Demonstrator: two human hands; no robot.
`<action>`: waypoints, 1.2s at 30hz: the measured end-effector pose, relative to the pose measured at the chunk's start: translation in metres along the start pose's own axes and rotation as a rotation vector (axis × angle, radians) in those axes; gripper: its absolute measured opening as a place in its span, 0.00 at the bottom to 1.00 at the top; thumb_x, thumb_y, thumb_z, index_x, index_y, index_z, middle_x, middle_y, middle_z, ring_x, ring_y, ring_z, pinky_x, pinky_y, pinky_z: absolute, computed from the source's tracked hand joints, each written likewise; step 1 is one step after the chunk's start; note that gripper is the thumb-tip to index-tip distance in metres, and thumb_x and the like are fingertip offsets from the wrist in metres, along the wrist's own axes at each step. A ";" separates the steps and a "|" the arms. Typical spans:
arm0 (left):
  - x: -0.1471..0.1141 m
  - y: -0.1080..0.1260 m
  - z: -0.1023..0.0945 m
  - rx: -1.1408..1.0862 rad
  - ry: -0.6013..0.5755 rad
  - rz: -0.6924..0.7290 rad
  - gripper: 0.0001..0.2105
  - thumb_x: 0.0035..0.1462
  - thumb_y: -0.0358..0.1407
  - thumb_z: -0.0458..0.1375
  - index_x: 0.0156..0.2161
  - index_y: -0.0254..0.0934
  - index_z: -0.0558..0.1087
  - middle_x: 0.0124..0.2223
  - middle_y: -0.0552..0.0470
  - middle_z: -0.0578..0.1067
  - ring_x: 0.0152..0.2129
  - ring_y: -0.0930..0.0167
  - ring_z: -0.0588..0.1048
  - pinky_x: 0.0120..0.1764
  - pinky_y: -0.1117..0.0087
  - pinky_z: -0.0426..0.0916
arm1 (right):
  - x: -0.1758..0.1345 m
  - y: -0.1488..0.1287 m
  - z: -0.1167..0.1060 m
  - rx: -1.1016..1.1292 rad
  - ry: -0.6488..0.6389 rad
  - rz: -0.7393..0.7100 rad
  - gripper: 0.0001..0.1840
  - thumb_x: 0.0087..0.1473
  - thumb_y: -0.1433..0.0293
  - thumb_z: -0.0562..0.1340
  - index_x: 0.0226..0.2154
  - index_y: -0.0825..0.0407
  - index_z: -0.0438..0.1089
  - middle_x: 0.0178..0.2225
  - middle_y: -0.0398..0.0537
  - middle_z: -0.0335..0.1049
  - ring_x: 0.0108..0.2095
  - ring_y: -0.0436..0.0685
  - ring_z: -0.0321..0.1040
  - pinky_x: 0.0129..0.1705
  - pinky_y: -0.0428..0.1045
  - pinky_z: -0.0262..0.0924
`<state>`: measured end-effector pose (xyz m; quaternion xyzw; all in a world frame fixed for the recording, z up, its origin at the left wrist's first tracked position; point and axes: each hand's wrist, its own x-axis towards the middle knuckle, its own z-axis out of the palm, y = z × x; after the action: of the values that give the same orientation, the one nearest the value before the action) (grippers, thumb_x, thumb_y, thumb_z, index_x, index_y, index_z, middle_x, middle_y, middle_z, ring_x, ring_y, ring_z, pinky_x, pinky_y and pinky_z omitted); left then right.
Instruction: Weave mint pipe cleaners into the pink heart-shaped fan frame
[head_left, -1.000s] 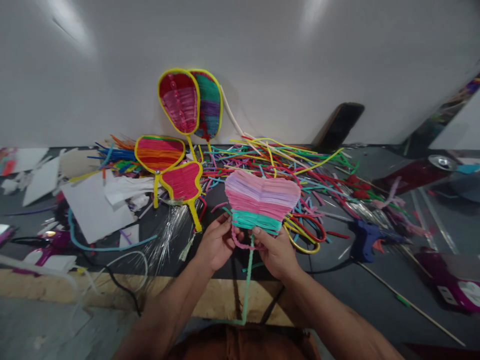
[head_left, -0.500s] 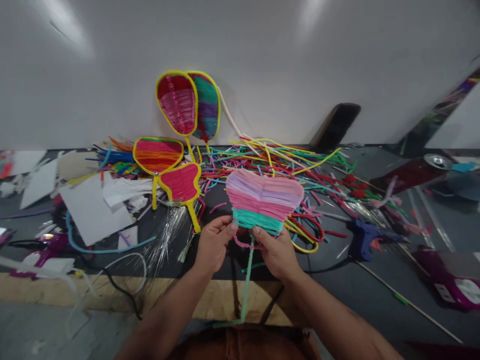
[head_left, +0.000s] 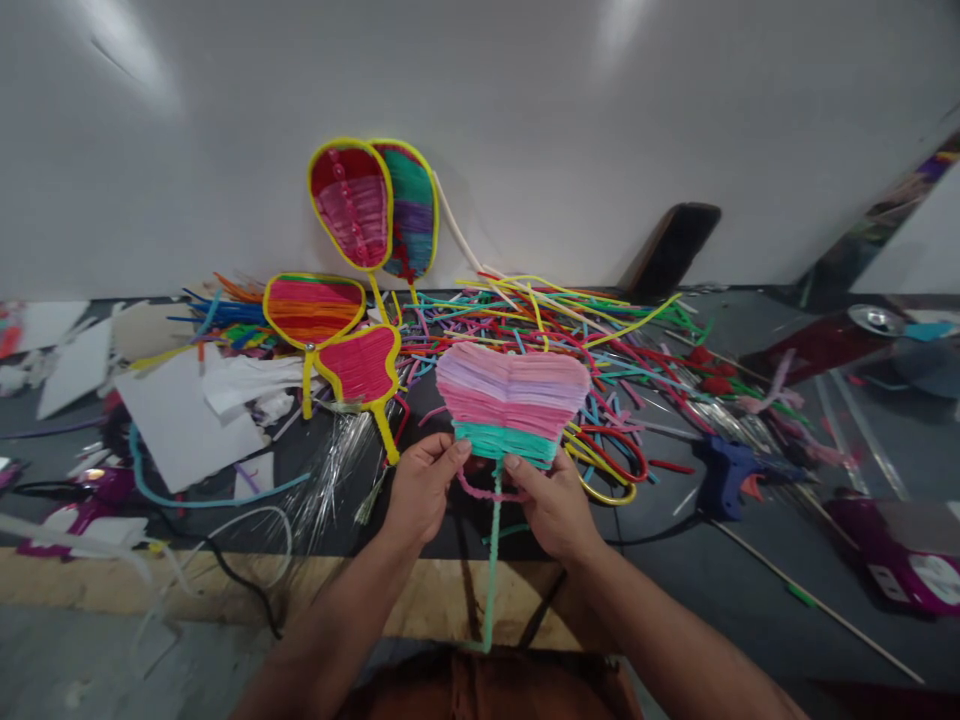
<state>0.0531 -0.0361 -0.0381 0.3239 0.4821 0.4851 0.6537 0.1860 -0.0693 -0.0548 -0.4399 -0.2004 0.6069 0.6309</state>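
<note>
Between my hands is a pipe-cleaner fan (head_left: 514,395) with bands of pink, lilac and teal. My left hand (head_left: 424,488) pinches its lower left edge, thumb in front. My right hand (head_left: 556,500) grips the lower right edge, its thumb on the teal band near the middle. A pale green pipe-cleaner stem (head_left: 493,560) hangs from the bottom of the fan toward my lap. Below the teal band loops a loose pink pipe cleaner (head_left: 480,490). The fingers behind the fan are hidden.
Yellow-rimmed fans (head_left: 351,205) lean on the wall; a pink one (head_left: 361,368) lies at left. Behind the held fan spread loose pipe cleaners (head_left: 480,310). A blue glue gun (head_left: 724,478), a thin stick (head_left: 817,602), a phone (head_left: 675,250) and a can (head_left: 840,345) are at right.
The held fan has shifted slightly left and tilted a little, its right side lower. Both hands keep their grip on it.
</note>
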 end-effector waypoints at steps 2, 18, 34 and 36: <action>0.001 -0.002 -0.001 -0.010 -0.009 -0.012 0.13 0.42 0.39 0.67 0.20 0.35 0.68 0.18 0.59 0.68 0.16 0.80 0.64 0.22 0.78 0.60 | 0.000 -0.003 0.002 0.028 0.006 0.032 0.15 0.36 0.66 0.72 0.28 0.49 0.69 0.24 0.37 0.71 0.23 0.48 0.64 0.32 0.47 0.62; 0.004 0.000 0.000 -0.092 -0.020 -0.048 0.20 0.36 0.34 0.70 0.35 0.34 0.68 0.26 0.55 0.77 0.22 0.74 0.75 0.32 0.72 0.70 | 0.003 0.000 -0.002 0.059 -0.086 0.064 0.12 0.41 0.61 0.70 0.29 0.48 0.72 0.27 0.39 0.73 0.24 0.49 0.66 0.28 0.45 0.62; 0.000 -0.001 0.004 -0.116 -0.088 -0.024 0.18 0.41 0.35 0.68 0.38 0.35 0.69 0.30 0.54 0.77 0.27 0.73 0.75 0.37 0.70 0.69 | 0.005 0.005 -0.009 0.009 -0.169 0.145 0.08 0.41 0.67 0.70 0.27 0.51 0.74 0.24 0.39 0.71 0.24 0.47 0.63 0.28 0.45 0.59; 0.000 -0.002 0.004 -0.121 -0.110 -0.051 0.18 0.41 0.35 0.68 0.38 0.34 0.70 0.30 0.53 0.77 0.27 0.72 0.76 0.37 0.69 0.69 | 0.006 0.006 -0.009 -0.013 -0.161 0.131 0.08 0.40 0.67 0.70 0.26 0.51 0.74 0.23 0.39 0.71 0.24 0.47 0.63 0.28 0.45 0.58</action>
<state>0.0577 -0.0368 -0.0389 0.2977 0.4235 0.4780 0.7096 0.1908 -0.0674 -0.0659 -0.4059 -0.2251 0.6791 0.5687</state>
